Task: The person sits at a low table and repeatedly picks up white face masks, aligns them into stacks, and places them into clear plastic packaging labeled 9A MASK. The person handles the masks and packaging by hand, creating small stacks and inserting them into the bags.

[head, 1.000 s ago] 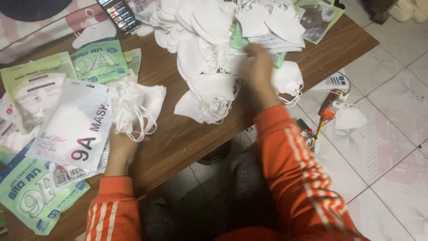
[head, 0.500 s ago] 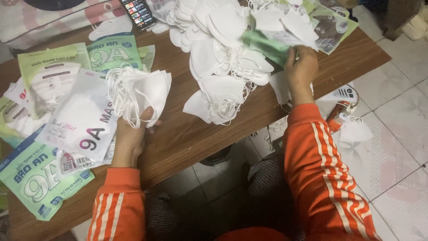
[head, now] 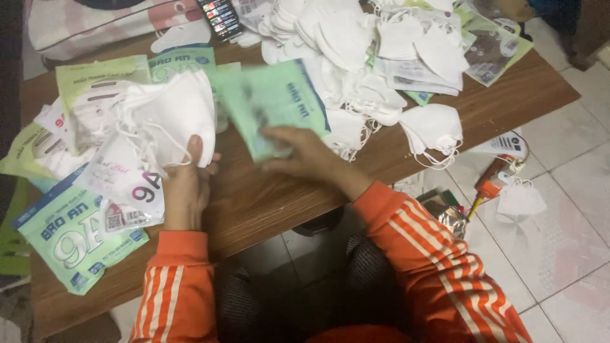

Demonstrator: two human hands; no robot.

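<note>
Nearest the camera, two orange sleeves with white stripes reach out over the near edge of a brown wooden worktop (head: 254,203). The left hand (head: 184,184) lies at the near left, its grip grasping a stack of white face masks (head: 168,117): the thumb presses up against the front of the stack and the ear loops hang down on the stack's left side. Just left of that hand, flat on the worktop, lie printed mask packets, among them a pale green and blue packet (head: 70,238) near the front left corner and a clear-fronted white packet (head: 124,187) partly over it.

The right hand (head: 305,155) is in the middle of the worktop, its grip grasping a green mask packet (head: 273,108) by the lower edge; the packet is blurred, tilted, and raised just beside the held stack of masks, between it and the big pile farther back.

Farther on, a loose heap of white masks (head: 356,44) covers the back right of the worktop, with one folded mask (head: 435,127) lying apart near the right edge. More green packets (head: 101,79) lie at the back left. A phone with a lit screen (head: 219,16) rests at the far edge. On the tiled floor (head: 559,209) to the right lie an orange tool (head: 495,181) and another white mask (head: 521,198).
</note>
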